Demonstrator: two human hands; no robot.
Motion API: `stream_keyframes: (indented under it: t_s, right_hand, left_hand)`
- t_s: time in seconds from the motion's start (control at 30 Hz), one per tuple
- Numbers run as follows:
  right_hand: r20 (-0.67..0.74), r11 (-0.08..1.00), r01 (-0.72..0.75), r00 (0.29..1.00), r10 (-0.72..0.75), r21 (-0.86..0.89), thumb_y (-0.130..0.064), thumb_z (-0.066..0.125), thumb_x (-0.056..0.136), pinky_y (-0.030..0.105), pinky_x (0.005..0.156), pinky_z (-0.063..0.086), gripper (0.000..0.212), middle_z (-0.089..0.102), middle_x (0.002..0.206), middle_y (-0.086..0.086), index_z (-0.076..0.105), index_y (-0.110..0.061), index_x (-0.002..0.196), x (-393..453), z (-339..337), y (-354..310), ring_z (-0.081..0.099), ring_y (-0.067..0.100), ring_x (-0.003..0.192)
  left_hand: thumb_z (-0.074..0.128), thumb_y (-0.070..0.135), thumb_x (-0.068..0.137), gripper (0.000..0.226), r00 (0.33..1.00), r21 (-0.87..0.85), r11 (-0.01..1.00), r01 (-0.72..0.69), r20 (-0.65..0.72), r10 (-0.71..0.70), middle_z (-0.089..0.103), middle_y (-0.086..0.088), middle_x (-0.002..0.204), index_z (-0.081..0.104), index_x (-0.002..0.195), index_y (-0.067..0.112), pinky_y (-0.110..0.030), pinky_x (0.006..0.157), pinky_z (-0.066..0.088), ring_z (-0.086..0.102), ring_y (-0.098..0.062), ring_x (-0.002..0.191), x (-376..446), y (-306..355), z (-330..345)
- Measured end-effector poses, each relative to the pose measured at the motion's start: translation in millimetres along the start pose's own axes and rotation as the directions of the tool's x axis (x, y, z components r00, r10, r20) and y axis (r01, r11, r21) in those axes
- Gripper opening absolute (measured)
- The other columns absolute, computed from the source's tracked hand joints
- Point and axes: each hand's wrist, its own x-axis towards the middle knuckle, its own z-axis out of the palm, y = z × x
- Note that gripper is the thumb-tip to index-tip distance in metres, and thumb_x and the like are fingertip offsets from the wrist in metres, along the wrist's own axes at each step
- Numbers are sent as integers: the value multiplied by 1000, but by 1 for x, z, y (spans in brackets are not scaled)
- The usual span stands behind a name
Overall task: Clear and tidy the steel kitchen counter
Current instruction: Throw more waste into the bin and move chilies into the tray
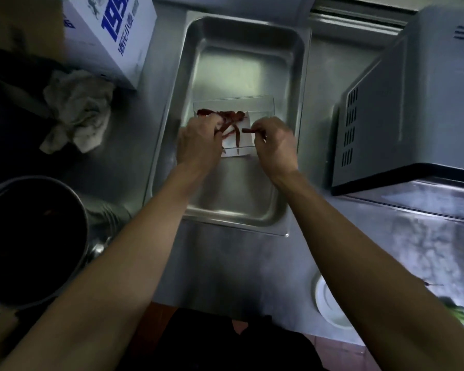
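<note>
Chilies fill a clear box (inside a steel tray); both hands' fingers pinch some.

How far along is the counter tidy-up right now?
Early to midway, at a guess. Done: nothing clearly finished. In hand: both hands work over the steel tray, the left hand gripping dried chillies, the right hand pinching one chilli piece. Left: the rag, the box, the dark pot and the white plate still sit on the counter.
</note>
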Motion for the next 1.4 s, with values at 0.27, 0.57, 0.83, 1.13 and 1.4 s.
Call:
stream_keyframes:
  t_s: [0.27, 0.57, 0.83, 1.13, 1.4]
  right_hand:
    - [103, 998, -23, 994, 30, -62, 6, 57, 83, 45, 66, 54, 19, 65, 86, 11, 69, -7, 90, 29, 28, 2, 61, 27, 78]
    - [141, 993, -30, 989, 45, -112, -14, 56, 84, 51, 77, 52, 21, 68, 91, 10, 70, -12, 99, 26, 32, -1, 62, 34, 87]
    - [35, 988, -32, 999, 38, -153, -10, 55, 85, 47, 85, 50, 28, 69, 109, 9, 68, -9, 110, -22, -10, -1, 62, 33, 102]
    - [-24, 981, -85, 996, 82, -176, -10, 57, 90, 47, 75, 51, 20, 68, 101, 10, 68, -7, 107, -108, -66, 21, 62, 34, 90]
    - [-159, 931, -308, 947, 279, -196, -7, 61, 83, 49, 80, 53, 30, 69, 111, 11, 69, -8, 111, -225, -140, 63, 62, 38, 98]
  left_hand:
    - [52, 27, 96, 16, 995, 205, 975, -82, 67, 70, 69, 1, 98, 66, 100, 22, -37, 77, 20, 53, -25, 102, 35, -15, 20]
    - [51, 23, 93, 20, 984, 146, 976, -160, 98, 147, 70, -3, 101, 69, 97, 17, -38, 79, 26, 53, -27, 103, 39, -20, 19]
    - [46, 33, 89, 37, 938, 84, 955, -283, 232, 257, 68, -5, 111, 66, 117, 19, -47, 92, 43, 58, -29, 107, 19, 1, 23]
    - [61, 26, 92, 35, 886, -50, 914, -403, 228, 403, 68, -7, 118, 64, 125, 14, -48, 94, 48, 60, -31, 112, -50, 50, 28]
    - [62, 27, 89, 36, 783, -51, 822, -567, 275, 557, 69, -6, 119, 65, 123, 15, -46, 88, 50, 61, -32, 110, -132, 125, 63]
